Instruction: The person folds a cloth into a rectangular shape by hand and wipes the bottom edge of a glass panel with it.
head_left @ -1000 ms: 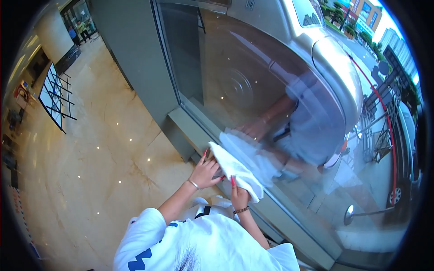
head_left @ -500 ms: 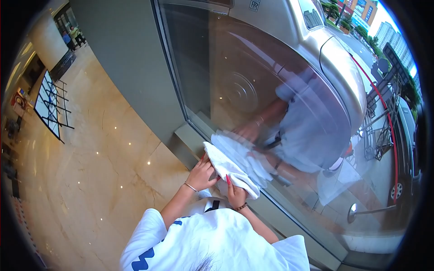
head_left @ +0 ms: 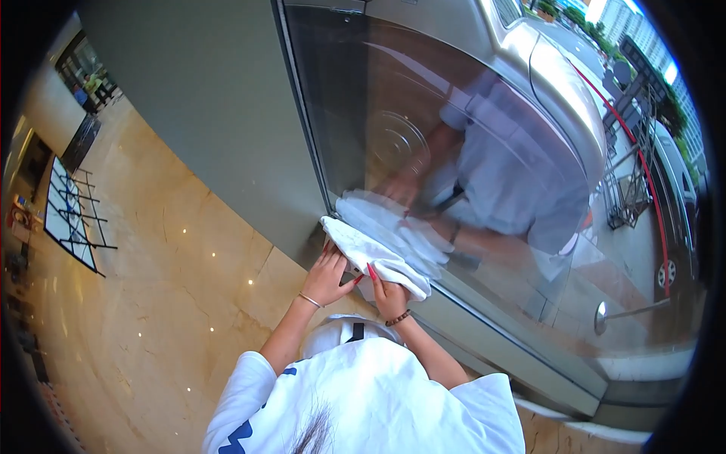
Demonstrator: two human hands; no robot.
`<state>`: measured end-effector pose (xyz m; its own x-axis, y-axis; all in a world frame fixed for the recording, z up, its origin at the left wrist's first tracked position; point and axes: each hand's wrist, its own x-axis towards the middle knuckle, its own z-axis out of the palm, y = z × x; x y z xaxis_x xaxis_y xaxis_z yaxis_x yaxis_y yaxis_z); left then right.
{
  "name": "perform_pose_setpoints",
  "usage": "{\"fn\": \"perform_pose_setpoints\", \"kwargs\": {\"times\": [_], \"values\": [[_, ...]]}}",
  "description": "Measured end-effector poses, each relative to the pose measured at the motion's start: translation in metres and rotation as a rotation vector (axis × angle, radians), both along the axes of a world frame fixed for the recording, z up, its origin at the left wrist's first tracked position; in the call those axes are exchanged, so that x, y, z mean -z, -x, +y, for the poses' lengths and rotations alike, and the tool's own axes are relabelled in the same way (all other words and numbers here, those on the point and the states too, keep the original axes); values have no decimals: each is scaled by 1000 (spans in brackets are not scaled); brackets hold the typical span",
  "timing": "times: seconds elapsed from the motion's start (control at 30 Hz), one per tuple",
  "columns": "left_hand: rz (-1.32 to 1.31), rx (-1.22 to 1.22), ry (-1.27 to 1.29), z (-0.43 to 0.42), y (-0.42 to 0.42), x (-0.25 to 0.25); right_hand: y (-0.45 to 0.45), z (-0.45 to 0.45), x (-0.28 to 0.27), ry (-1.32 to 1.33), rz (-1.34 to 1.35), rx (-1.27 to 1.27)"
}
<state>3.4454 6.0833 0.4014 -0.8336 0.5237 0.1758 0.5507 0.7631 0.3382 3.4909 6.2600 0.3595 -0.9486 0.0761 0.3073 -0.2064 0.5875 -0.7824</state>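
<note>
A folded white cloth lies along the bottom edge of a large window pane, near its left corner. My left hand is closed on the cloth's near side. At the cloth's right part, my right hand grips it with the thumb on top. The glass shows a blurred reflection of the cloth and both arms. Beneath the cloth runs the grey-green window ledge.
A grey-green wall panel rises left of the pane. Farther left a black-framed board stands on the marble floor. Two people are in the far background. Behind the glass are a silver car and a red rope.
Both hands and the cloth have moved left along the bottom of the glass, toward the window's corner. The view has also shifted. Both hands have kept hold of the cloth.
</note>
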Motion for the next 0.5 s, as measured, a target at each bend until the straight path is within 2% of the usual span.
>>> {"fn": "perform_pose_setpoints", "kwargs": {"times": [0.1,0.17,0.3,0.4,0.5], "values": [[23,90,19,-6,12,-4,2,-4,-6,-38,68,35],[-109,140,70,-11,20,-3,1,-7,-1,-29,9,44],[-112,241,44,-2,25,11,-6,3,4,0,-17,81],[-171,265,-40,5,27,27,-7,8,16,-17,81,151],[-180,279,-185,-11,43,50,3,-8,21,-12,42,185]]}}
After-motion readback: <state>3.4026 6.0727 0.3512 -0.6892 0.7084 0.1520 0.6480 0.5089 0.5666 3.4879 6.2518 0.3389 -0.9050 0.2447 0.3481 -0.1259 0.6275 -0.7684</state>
